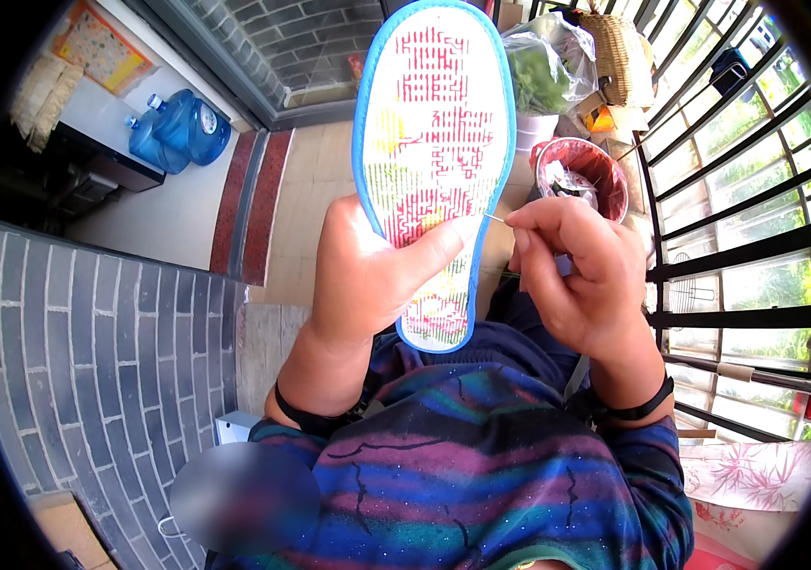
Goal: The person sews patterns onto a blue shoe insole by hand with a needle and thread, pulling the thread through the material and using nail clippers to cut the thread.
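My left hand (367,261) grips an embroidered insole (443,123), its thumb lying across the narrow middle and its fingers hidden behind. The insole is white with a blue bound edge and carries red, yellow and green stitching. At the insole's right edge, my right hand (581,271) pinches a thin needle (495,218) between thumb and forefinger. The needle's tip points left and meets the blue edge near my left thumb. Whether it has pierced the cloth I cannot tell, and no thread shows clearly.
A bin with a red liner (605,171) stands beyond my right hand, near a bag of greens (538,71) and a wicker basket (619,57). Black window bars (738,242) run along the right. Blue water jugs (182,128) stand at the far left, beyond a grey brick wall (102,342).
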Demonstrator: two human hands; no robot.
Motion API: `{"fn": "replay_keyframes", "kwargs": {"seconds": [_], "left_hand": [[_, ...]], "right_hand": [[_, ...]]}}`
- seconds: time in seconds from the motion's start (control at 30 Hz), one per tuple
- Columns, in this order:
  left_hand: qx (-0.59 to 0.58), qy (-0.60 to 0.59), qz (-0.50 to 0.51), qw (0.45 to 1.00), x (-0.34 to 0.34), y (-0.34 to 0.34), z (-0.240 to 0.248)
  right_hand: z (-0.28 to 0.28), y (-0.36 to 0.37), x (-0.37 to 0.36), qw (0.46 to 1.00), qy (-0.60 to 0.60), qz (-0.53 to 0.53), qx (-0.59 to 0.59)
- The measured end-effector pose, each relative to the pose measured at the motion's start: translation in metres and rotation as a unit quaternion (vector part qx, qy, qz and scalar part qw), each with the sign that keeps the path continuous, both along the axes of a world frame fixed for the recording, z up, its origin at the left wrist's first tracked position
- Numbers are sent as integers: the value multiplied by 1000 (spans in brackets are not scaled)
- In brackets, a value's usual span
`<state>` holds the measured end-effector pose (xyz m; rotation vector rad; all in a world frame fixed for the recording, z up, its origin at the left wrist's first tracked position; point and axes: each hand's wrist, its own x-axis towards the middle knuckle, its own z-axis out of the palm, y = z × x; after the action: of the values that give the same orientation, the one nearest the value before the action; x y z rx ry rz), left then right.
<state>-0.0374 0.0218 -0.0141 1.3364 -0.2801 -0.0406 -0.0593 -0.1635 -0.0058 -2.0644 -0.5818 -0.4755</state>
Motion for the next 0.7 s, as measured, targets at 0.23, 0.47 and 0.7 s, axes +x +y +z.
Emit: {"fn": "replay_keyframes", "kwargs": {"seconds": [0.23, 0.47, 0.7], "left_hand": [[-100, 83, -59, 990, 2, 0, -3], [-141, 121, -117, 976, 5, -2, -3], [-140, 81, -79, 984, 1, -9, 2]], "right_hand": [[-5, -1, 1, 995, 43, 27, 90], [-9, -2, -1, 981, 99, 51, 159], [-13, 3, 0, 988, 38, 30, 145]]}}
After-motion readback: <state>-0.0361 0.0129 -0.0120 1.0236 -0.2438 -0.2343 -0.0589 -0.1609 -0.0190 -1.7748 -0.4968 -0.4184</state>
